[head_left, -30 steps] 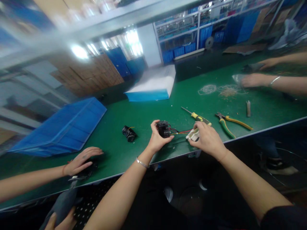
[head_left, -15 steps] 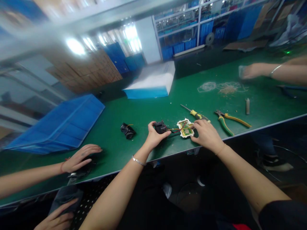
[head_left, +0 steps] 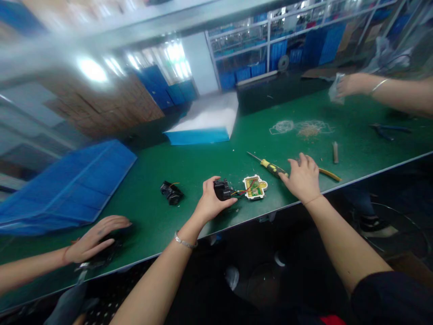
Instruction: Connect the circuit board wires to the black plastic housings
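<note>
Half open, right hand (head_left: 304, 181) arches palm-down over pliers (head_left: 330, 174); left hand (head_left: 211, 201) clasps black module (head_left: 222, 189).

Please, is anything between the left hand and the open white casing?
Yes: the black component that the left hand holds, and the coloured wires running from it towards the white casing. Nothing else visible.
</note>
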`<state>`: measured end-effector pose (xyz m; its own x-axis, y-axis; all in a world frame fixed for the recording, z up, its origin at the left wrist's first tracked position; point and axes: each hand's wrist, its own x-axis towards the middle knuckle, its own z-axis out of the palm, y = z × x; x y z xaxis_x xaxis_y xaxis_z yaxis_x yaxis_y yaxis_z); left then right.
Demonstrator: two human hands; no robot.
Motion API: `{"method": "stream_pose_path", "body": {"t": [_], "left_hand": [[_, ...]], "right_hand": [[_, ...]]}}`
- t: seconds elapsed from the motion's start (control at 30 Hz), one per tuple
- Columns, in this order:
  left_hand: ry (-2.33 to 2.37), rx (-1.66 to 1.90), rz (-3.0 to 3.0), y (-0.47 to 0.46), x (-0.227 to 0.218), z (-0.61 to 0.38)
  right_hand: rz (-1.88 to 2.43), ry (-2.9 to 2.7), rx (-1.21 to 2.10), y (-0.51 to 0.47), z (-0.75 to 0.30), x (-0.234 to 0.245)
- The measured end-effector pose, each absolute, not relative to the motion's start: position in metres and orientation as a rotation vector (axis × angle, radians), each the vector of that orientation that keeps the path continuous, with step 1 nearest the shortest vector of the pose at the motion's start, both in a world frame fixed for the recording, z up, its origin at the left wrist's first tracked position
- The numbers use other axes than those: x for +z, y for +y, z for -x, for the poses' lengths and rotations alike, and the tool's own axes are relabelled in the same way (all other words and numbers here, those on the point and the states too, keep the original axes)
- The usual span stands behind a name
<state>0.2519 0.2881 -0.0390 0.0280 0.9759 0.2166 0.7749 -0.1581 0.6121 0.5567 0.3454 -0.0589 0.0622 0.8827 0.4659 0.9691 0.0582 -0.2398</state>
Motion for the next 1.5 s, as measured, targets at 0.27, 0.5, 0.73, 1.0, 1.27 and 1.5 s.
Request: {"method": "stream_pose_path", "body": {"t": [0.27, 0.5, 0.73, 1.0, 1.27, 1.5], "left_hand": [[1.734, 0.878, -1.929, 0.289, -0.038, -0.248], [1.717, 0.867, -1.929, 0.29, -0.037, -0.246], [1.697, 0.861, -1.934, 0.29, -0.036, -0.247], [1.666, 0.857, -1.992, 0.289, -0.036, -0.244], [1.626, 0.861, -2.079, 0.288, -0.034, -0.247], [1.59, 0.849, -2.11, 0.288, -0.033, -0.247]], "right_hand": [[2.095, -1.702, -0.233, 0.332, -0.6, -0.095], [1.758, -1.574, 0.324, 0.303, -0.592, -0.083], [0.935, -0.918, 2.073, 0.226, -0.511, -0.061], [0.893, -1.12, 2.189, 0.229, -0.482, -0.061], [0.902, -1.174, 2.167, 0.234, -0.477, -0.054], [0.948, -1.245, 2.112, 0.233, -0.475, -0.055]]}}
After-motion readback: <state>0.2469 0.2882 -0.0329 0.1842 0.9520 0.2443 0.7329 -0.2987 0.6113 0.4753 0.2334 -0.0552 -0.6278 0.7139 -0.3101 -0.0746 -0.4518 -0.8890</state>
